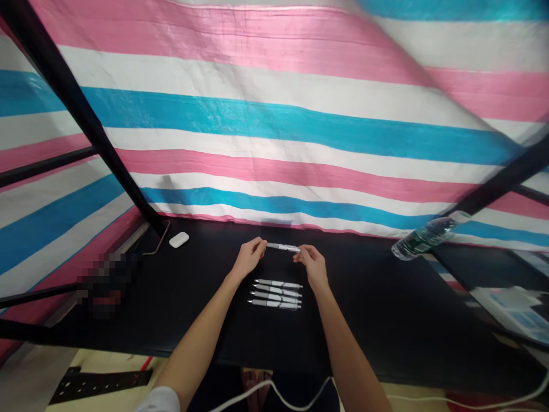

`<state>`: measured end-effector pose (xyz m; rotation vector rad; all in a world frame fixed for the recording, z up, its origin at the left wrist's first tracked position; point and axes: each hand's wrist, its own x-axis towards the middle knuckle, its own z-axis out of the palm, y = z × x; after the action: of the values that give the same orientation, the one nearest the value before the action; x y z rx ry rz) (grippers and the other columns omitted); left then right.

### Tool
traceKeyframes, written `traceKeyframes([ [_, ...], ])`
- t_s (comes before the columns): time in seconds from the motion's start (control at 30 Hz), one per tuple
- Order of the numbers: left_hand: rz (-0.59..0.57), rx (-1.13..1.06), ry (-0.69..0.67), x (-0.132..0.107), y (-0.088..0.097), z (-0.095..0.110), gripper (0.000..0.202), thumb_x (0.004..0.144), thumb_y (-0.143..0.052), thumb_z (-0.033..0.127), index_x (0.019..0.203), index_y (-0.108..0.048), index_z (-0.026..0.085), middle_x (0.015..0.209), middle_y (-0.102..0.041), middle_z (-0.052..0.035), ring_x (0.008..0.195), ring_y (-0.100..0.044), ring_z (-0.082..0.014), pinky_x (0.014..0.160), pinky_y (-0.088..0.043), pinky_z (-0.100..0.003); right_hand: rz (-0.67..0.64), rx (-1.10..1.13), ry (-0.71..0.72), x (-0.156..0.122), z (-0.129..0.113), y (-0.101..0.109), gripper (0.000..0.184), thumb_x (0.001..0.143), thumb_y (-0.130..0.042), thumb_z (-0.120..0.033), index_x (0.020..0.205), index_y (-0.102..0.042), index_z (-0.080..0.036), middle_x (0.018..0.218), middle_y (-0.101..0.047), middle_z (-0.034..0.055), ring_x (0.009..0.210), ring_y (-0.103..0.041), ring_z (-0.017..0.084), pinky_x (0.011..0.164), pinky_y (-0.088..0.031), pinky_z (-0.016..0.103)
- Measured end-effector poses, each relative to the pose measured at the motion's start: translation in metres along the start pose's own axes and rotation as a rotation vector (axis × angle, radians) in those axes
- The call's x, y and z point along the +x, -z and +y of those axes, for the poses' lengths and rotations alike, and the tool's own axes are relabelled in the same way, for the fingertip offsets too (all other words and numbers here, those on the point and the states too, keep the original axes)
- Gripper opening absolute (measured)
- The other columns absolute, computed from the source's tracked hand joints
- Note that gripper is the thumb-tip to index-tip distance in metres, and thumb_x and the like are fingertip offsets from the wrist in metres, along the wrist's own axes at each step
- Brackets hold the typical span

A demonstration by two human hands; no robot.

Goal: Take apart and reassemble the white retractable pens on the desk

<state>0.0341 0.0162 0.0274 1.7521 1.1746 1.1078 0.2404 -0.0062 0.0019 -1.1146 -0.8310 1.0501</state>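
Note:
A white and grey pen [282, 247] is stretched level between my two hands above the black table. My left hand [252, 254] pinches its left end, which looks like the tip end. At the opposite end, the fingers of my right hand [312, 263] are closed on it. Several similar pens lie in a row between my forearms, nearer to me, side by side with their tips to the left; one of them is the closest pen [274, 304].
A white rounded case [179, 239] lies at the back left of the black table [364, 320]. A clear water bottle [429, 236] is at the back right. Dark frame bars [107, 149] and striped sheeting [257, 120] enclose the table. A white cable [257, 389] runs below the front edge.

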Motion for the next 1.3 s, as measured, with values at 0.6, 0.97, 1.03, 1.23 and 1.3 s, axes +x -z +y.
traceKeyframes([
  [0.6, -0.016, -0.307, 0.064, 0.003, -0.008, -0.006, 0.039, 0.075, -0.066, 0.04, 0.106, -0.06, 0.017, 0.078, -0.063, -0.0021, 0.06, -0.059, -0.0115, 0.055, -0.046, -0.023, -0.092, 0.001, -0.042, -0.002, -0.002, 0.0, 0.035, 0.063, -0.077, -0.045, 0.08, -0.065, -0.017, 0.068, -0.066, 0.0039, 0.063, -0.064, 0.017, 0.054, -0.053, 0.029],
  [0.97, 0.064, -0.181, 0.139, 0.001, -0.003, 0.001, 0.04, 0.079, -0.058, 0.052, 0.062, -0.051, 0.017, 0.053, -0.054, 0.0024, 0.049, -0.048, -0.0096, 0.05, -0.037, -0.022, -0.27, -0.405, 0.177, -0.007, -0.007, -0.001, 0.022, 0.073, -0.066, -0.039, 0.079, -0.061, -0.019, 0.067, -0.062, 0.0006, 0.061, -0.058, 0.015, 0.057, -0.047, 0.027],
  [1.03, 0.066, -0.115, 0.111, 0.0, -0.003, 0.001, 0.041, 0.08, -0.056, 0.052, 0.06, -0.049, 0.017, 0.051, -0.05, 0.0037, 0.049, -0.045, -0.0093, 0.051, -0.034, -0.022, -0.316, -0.537, 0.305, -0.009, -0.005, -0.001, 0.019, 0.078, -0.061, -0.034, 0.09, -0.063, -0.019, 0.071, -0.062, 0.0008, 0.065, -0.059, 0.015, 0.064, -0.048, 0.028],
  [1.23, 0.117, 0.096, 0.041, -0.001, -0.002, 0.002, 0.047, 0.084, -0.051, 0.05, 0.052, -0.046, 0.016, 0.047, -0.038, 0.0048, 0.048, -0.037, -0.0086, 0.05, -0.029, -0.023, -0.475, -0.744, 0.543, -0.015, -0.005, -0.005, 0.027, 0.083, -0.048, -0.019, 0.102, -0.067, -0.021, 0.083, -0.063, 0.005, 0.076, -0.06, 0.017, 0.073, -0.049, 0.03],
  [1.3, 0.081, 0.04, 0.047, -0.002, -0.003, 0.002, 0.04, 0.084, -0.052, 0.048, 0.061, -0.056, 0.016, 0.05, -0.046, 0.0038, 0.05, -0.042, -0.0092, 0.051, -0.033, -0.023, -0.448, -0.734, 0.552, -0.016, -0.005, -0.007, 0.025, 0.081, -0.048, -0.017, 0.096, -0.068, -0.021, 0.084, -0.064, 0.0056, 0.076, -0.06, 0.018, 0.073, -0.049, 0.03],
])
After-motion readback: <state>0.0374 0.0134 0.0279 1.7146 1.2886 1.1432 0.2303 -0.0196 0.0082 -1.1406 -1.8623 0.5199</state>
